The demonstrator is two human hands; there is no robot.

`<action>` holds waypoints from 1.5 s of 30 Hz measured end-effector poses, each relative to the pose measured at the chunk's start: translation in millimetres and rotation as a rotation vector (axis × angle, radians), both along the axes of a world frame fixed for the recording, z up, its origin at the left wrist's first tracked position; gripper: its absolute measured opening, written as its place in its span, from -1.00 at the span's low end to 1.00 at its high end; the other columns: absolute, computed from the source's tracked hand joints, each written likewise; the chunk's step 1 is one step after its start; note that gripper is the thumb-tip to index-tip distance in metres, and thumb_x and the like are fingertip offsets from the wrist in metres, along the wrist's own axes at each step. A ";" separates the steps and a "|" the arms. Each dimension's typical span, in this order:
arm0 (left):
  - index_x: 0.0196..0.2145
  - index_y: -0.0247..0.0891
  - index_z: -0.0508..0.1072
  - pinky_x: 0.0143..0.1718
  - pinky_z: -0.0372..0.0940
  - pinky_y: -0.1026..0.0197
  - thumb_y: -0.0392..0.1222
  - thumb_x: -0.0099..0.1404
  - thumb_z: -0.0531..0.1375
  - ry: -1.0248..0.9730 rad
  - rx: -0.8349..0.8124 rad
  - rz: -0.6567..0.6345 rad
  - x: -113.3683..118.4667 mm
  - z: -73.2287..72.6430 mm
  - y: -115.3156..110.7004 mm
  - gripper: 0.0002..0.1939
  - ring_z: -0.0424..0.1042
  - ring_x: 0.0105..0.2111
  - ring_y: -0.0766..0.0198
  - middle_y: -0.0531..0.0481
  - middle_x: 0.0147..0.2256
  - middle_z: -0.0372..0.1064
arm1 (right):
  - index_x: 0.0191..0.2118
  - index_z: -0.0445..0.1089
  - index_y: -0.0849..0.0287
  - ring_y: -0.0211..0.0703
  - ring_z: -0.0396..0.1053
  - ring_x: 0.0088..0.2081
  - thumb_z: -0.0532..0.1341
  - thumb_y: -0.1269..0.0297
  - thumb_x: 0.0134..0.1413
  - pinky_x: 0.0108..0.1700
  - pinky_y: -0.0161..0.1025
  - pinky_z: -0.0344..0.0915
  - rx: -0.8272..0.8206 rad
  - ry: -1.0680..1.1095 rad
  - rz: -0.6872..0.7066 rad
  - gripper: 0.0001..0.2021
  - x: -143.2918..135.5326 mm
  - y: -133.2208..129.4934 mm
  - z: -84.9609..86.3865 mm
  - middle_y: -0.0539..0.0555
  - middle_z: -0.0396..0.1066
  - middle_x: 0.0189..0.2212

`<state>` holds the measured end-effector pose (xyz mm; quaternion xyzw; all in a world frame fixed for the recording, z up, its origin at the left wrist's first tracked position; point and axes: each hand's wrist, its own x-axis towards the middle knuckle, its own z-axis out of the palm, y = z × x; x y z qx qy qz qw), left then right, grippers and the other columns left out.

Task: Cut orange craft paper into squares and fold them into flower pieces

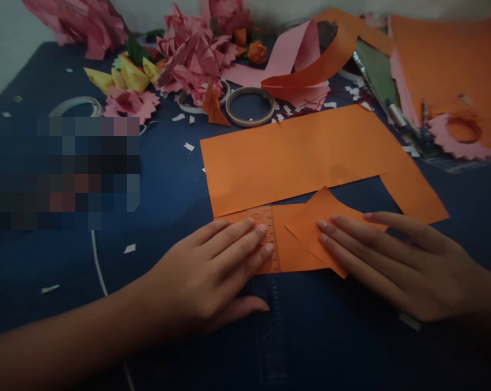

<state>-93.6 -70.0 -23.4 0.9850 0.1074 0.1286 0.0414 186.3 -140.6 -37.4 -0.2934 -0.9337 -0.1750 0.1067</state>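
Observation:
My left hand [216,266] lies flat, fingers stretched, on a transparent ruler [275,326]. The ruler crosses an orange paper strip [289,260] and runs toward me over the dark blue table. Flat fingers of my right hand [408,260] rest on a smaller orange paper piece [322,212], set at an angle on top of the strip. Part of that piece is hidden under the fingers. Just beyond both hands is a larger orange paper sheet [286,163], with another orange paper length [416,190] at its right end.
Tape rolls [229,106], crumpled pink paper [192,54] and yellow paper pieces [133,76] sit along the back. A stack of orange and pink sheets [449,65] and a pen [396,114] are at right. A white cord [99,266] runs down the left; white scraps [130,248] lie scattered.

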 end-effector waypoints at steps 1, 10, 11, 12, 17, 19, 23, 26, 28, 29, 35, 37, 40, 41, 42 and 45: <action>-0.07 -0.46 0.42 -0.10 0.40 -0.04 0.00 0.31 0.12 0.005 0.001 -0.003 0.3 1.1 0.4 -0.56 0.39 -0.02 -0.06 -0.26 -0.05 0.40 | -0.04 0.31 0.43 0.06 0.32 0.02 -0.04 0.54 0.20 0.02 0.00 0.22 -0.001 0.003 0.004 -0.71 0.1 0.2 0.0 0.32 0.38 -0.05; -0.02 -0.44 0.39 -0.04 0.36 -0.03 0.04 0.31 0.11 -0.011 -0.007 0.020 -0.5 -6.9 -0.3 -0.53 0.35 0.03 -0.04 -0.23 0.00 0.37 | -0.06 0.34 0.37 0.01 0.32 0.02 -0.02 0.52 0.20 0.01 -0.03 0.20 0.005 0.014 -0.007 -0.73 0.7 0.7 0.4 0.28 0.40 -0.07; -0.01 -0.43 0.38 -0.02 0.34 -0.04 0.04 0.32 0.10 -0.017 -0.011 0.028 -0.9 -7.7 -0.8 -0.52 0.33 0.04 -0.03 -0.23 0.01 0.36 | -0.06 0.34 0.36 0.00 0.32 0.02 0.00 0.52 0.19 0.01 -0.03 0.20 0.008 0.018 -0.008 -0.74 0.8 1.1 -0.1 0.26 0.40 -0.07; 0.00 -0.42 0.38 -0.02 0.34 -0.04 0.04 0.32 0.10 -0.016 -0.015 0.033 -1.1 -7.9 -1.3 -0.52 0.32 0.05 -0.03 -0.22 0.02 0.36 | -0.07 0.35 0.35 0.00 0.33 0.01 0.04 0.53 0.18 0.01 -0.02 0.20 0.009 0.021 -0.011 -0.75 0.9 1.5 -0.6 0.25 0.41 -0.07; -0.04 -0.43 0.41 -0.08 0.39 -0.03 0.03 0.32 0.10 0.026 0.003 0.014 -0.2 -2.5 -1.0 -0.54 0.37 0.00 -0.04 -0.23 -0.02 0.39 | -0.10 0.36 0.34 0.02 0.36 -0.03 0.09 0.52 0.16 -0.01 0.03 0.19 0.000 0.045 -0.003 -0.78 -1.2 4.7 0.9 0.25 0.42 -0.09; -0.05 -0.44 0.42 -0.09 0.40 -0.03 0.03 0.32 0.10 0.023 0.012 0.016 0.5 -0.7 -0.2 -0.54 0.38 -0.01 -0.05 -0.23 -0.02 0.39 | -0.11 0.37 0.36 0.01 0.39 -0.08 0.09 0.53 0.17 -0.04 0.04 0.19 -0.026 0.042 -0.005 -0.80 -2.7 5.8 3.7 0.25 0.44 -0.12; -0.06 -0.45 0.42 -0.09 0.41 -0.03 0.04 0.31 0.11 0.007 0.026 0.013 1.1 -0.4 0.3 -0.53 0.40 -0.03 -0.05 -0.24 -0.03 0.40 | -0.11 0.36 0.34 0.02 0.40 -0.08 0.08 0.57 0.15 -0.02 0.08 0.18 -0.085 0.080 -0.037 -0.79 -3.5 5.7 6.7 0.22 0.43 -0.10; -0.07 -0.47 0.43 -0.10 0.41 -0.04 0.04 0.31 0.11 -0.011 0.031 0.010 0.6 -1.5 -0.3 -0.53 0.40 -0.03 -0.06 -0.26 -0.04 0.40 | -0.09 0.34 0.33 0.03 0.38 -0.05 0.03 0.59 0.18 0.01 0.12 0.16 -0.095 0.107 -0.049 -0.76 -2.7 4.8 5.0 0.23 0.42 -0.08; -0.07 -0.48 0.43 -0.10 0.41 -0.05 0.04 0.30 0.12 -0.015 0.028 0.008 0.2 -2.2 -0.6 -0.53 0.40 -0.03 -0.07 -0.26 -0.05 0.40 | -0.09 0.34 0.34 0.02 0.38 -0.05 0.02 0.57 0.19 0.01 0.12 0.17 -0.091 0.091 -0.046 -0.76 -2.7 4.8 3.7 0.23 0.42 -0.08; -0.07 -0.48 0.43 -0.10 0.41 -0.05 0.04 0.30 0.12 -0.019 0.029 0.007 0.0 -2.5 -0.6 -0.52 0.40 -0.03 -0.07 -0.26 -0.05 0.41 | -0.09 0.34 0.34 0.03 0.38 -0.05 0.02 0.57 0.20 0.01 0.11 0.17 -0.091 0.085 -0.045 -0.76 -2.9 5.0 3.3 0.23 0.42 -0.08; -0.06 -0.46 0.42 -0.11 0.41 -0.03 0.05 0.30 0.11 -0.021 0.032 0.005 1.3 -2.1 0.6 -0.52 0.40 -0.03 -0.05 -0.24 -0.06 0.42 | -0.09 0.35 0.34 0.03 0.37 -0.04 0.01 0.55 0.20 0.03 0.11 0.16 -0.077 0.112 -0.051 -0.76 -4.0 4.8 2.3 0.25 0.41 -0.08; -0.07 -0.46 0.42 -0.10 0.41 -0.02 0.05 0.30 0.12 -0.021 0.034 0.001 1.6 -1.6 0.8 -0.53 0.41 -0.04 -0.04 -0.24 -0.06 0.42 | -0.08 0.34 0.36 0.04 0.37 -0.04 0.01 0.58 0.19 0.03 0.12 0.15 -0.082 0.114 -0.045 -0.75 -3.6 3.7 2.1 0.26 0.41 -0.08; -0.08 -0.46 0.43 -0.10 0.41 -0.01 0.05 0.30 0.12 -0.018 0.039 0.001 1.4 -1.6 0.7 -0.53 0.41 -0.04 -0.03 -0.24 -0.06 0.42 | -0.07 0.34 0.36 0.06 0.37 -0.03 0.07 0.64 0.11 0.06 0.14 0.12 -0.107 0.111 -0.046 -0.72 -2.9 2.1 2.3 0.27 0.40 -0.07; -0.08 -0.45 0.43 -0.10 0.41 0.00 0.06 0.30 0.11 -0.018 0.044 0.002 1.2 -1.8 0.5 -0.52 0.41 -0.04 -0.03 -0.24 -0.06 0.42 | -0.07 0.34 0.36 0.06 0.36 -0.03 0.08 0.65 0.09 0.07 0.14 0.11 -0.117 0.118 -0.050 -0.71 -2.6 2.0 2.5 0.27 0.40 -0.07; -0.08 -0.44 0.43 -0.10 0.41 0.00 0.07 0.30 0.11 -0.015 0.047 0.004 0.9 -2.0 0.4 -0.52 0.41 -0.04 -0.02 -0.23 -0.06 0.42 | -0.07 0.34 0.35 0.05 0.37 -0.03 0.09 0.65 0.09 0.08 0.13 0.10 -0.127 0.133 -0.054 -0.71 -2.2 2.3 3.0 0.26 0.41 -0.08; -0.07 -0.43 0.43 -0.09 0.40 -0.01 0.06 0.31 0.10 0.001 0.037 0.012 0.0 -2.8 -0.3 -0.53 0.41 -0.04 -0.02 -0.23 -0.05 0.41 | -0.07 0.35 0.34 0.01 0.35 -0.02 0.02 0.61 0.16 0.10 0.12 0.08 -0.194 0.184 -0.054 -0.72 -0.8 7.2 6.4 0.23 0.43 -0.11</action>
